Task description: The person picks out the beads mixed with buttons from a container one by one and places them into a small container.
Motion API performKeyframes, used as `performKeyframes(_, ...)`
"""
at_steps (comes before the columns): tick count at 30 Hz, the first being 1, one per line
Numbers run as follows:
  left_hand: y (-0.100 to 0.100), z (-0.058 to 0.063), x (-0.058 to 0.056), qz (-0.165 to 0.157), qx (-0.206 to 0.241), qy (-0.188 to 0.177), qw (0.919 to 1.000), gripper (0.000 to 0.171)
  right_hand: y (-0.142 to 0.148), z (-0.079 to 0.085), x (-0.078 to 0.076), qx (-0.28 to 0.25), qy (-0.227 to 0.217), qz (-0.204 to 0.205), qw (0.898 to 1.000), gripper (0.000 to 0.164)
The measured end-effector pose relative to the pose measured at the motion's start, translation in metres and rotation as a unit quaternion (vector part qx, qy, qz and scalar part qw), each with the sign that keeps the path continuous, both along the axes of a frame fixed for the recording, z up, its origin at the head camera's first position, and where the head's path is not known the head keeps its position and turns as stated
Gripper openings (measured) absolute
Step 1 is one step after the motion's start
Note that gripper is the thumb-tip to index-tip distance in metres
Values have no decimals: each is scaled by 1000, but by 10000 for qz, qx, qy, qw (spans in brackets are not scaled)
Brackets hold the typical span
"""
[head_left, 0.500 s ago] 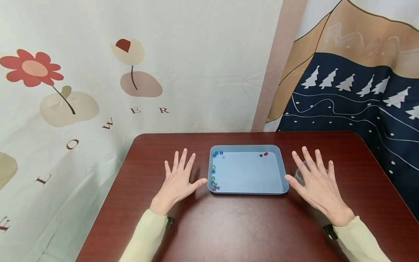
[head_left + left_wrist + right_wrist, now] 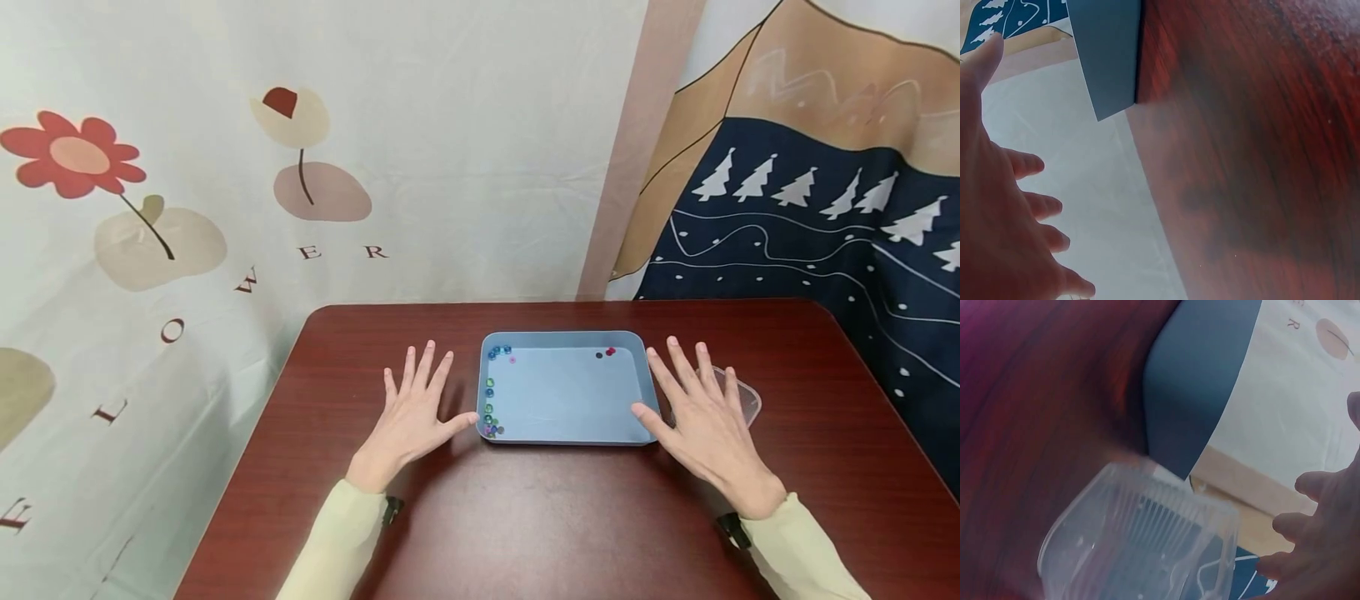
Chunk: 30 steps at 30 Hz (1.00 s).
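Note:
A shallow blue tray lies on the table between my hands. Small shiny blue and green beads line its left side, with a few purplish ones in the near left corner. Two or three dark and red beads sit near the far right. My left hand hovers left of the tray, fingers spread, thumb tip overlapping the tray's edge in the head view. Over the tray's right edge my right hand is spread too, holding nothing. Partly hidden beneath it stands a clear plastic container.
The dark red-brown wooden table reaches back to a pale curtain with flower prints. At the right hangs a navy cloth with white trees. A dark band circles the right wrist.
My right hand has shifted left toward the tray, uncovering more of the clear container on its right. The left hand has moved very slightly right. The beads lie as before.

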<state>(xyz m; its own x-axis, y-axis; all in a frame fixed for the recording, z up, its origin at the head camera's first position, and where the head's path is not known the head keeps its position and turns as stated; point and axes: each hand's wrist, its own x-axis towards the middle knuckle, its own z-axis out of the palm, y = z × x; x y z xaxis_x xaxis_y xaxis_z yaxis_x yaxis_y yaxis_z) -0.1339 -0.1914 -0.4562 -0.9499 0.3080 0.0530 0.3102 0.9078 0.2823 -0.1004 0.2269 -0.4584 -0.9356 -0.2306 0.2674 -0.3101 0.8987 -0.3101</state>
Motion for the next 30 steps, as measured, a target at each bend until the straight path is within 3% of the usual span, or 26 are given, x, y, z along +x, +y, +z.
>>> performKeyframes(15,5,-14,-2,-716,468,-521,9950,116,-46,0,-8,-229,-155,679,9973,82)
performKeyframes(22,6,-20,-6,-905,350,-576,9936,119,-78,0,-11,-321,-337,1099,9928,80)
performKeyframes(30,5,-19,-8,-1015,480,-929,9893,114,-113,-6,-14,-513,-482,1514,9860,76)
